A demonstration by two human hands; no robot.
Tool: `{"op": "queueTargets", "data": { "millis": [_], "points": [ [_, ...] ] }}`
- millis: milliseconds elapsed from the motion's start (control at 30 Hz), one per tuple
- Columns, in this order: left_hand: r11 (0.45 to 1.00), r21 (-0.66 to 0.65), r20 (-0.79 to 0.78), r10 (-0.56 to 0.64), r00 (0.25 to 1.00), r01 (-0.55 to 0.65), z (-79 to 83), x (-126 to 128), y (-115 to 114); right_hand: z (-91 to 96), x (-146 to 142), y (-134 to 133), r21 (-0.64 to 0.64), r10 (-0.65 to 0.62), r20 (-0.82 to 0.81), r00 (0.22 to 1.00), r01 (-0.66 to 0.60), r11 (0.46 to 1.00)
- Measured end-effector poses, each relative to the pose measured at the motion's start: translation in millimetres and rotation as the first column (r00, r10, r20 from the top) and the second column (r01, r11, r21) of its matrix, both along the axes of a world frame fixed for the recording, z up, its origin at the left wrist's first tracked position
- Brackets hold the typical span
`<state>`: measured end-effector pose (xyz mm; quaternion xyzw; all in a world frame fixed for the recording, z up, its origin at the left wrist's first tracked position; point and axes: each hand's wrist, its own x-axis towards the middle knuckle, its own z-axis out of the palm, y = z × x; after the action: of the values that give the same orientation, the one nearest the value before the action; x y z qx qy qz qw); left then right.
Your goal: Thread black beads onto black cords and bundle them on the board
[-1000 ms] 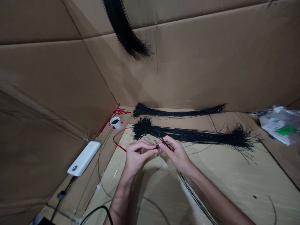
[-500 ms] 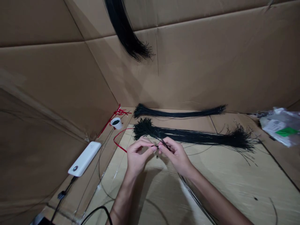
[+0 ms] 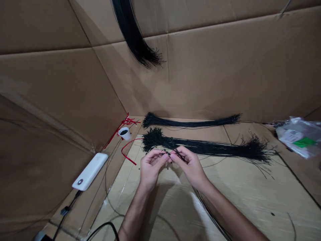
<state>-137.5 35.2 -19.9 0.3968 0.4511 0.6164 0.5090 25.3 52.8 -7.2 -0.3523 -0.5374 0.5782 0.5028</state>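
Observation:
My right hand (image 3: 192, 167) is closed around several thin black wires (image 3: 209, 214), which trail down past its wrist towards the bottom edge. Thumb and fingertips of my left hand (image 3: 151, 169) pinch at the ends of these wires, where tiny dark pieces show; the exact grip is too small to make out. Both sets of fingertips nearly meet. Just behind them lies a thick bundle of black wires (image 3: 213, 147) with bushy ends. A thinner wire bundle (image 3: 188, 123) is laid out farther back, along the cardboard wall.
A white cup (image 3: 124, 134) of small black pieces stands at the left, near red ties (image 3: 130, 119). A white power bank (image 3: 90, 171) with a cable lies farther left. Another wire bundle (image 3: 136, 36) hangs above. Clear plastic bags (image 3: 298, 135) sit at the right.
My left hand has shifted slightly right, its fingers now curled differently at the wire ends. A few small dark specks now show beside it. My right hand has barely moved.

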Motion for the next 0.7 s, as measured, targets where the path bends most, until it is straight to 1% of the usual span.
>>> {"op": "queueTargets", "data": {
  "millis": [100, 167, 267, 333, 467, 567, 700],
  "points": [
    [1.000, -0.009, 0.010, -0.015, 1.000, 0.015, 0.9, -0.9, -1.4, -0.8, -1.1, 0.5, -0.020, -0.029, -0.004, 1.000, 0.029, 0.999],
    [0.998, -0.034, -0.004, -0.060, 0.998, 0.060, 1.5, -0.4, -2.2, -0.8, -2.3, 0.5, -0.059, -0.050, -0.032, 0.998, 0.048, 0.997],
    [0.987, -0.026, -0.077, -0.160, 0.984, 0.158, 3.0, 0.7, -2.2, 0.1, -2.1, 1.0, -0.133, -0.018, -0.073, 0.997, 0.008, 0.991],
    [0.983, 0.004, -0.136, -0.180, 0.974, 0.183, 4.7, 0.8, -1.1, 1.3, 0.5, 2.2, -0.148, 0.021, -0.057, 0.998, -0.029, 0.989],
    [0.986, 0.045, -0.257, -0.146, 0.955, 0.163, 8.8, -0.8, 1.8, 4.9, 11.7, 7.0, -0.088, 0.111, 0.037, 0.993, -0.107, 0.990],
    [0.985, 0.086, -0.335, -0.113, 0.935, 0.150, 11.6, -2.2, 2.3, 8.7, 21.6, 10.3, -0.025, 0.175, 0.143, 0.974, -0.173, 0.985],
    [0.988, 0.087, -0.409, -0.079, 0.909, 0.125, 14.6, -3.3, 0.8, 15.8, 31.6, 10.5, 0.073, 0.184, 0.324, 0.928, -0.218, 0.973]
  ]
}}
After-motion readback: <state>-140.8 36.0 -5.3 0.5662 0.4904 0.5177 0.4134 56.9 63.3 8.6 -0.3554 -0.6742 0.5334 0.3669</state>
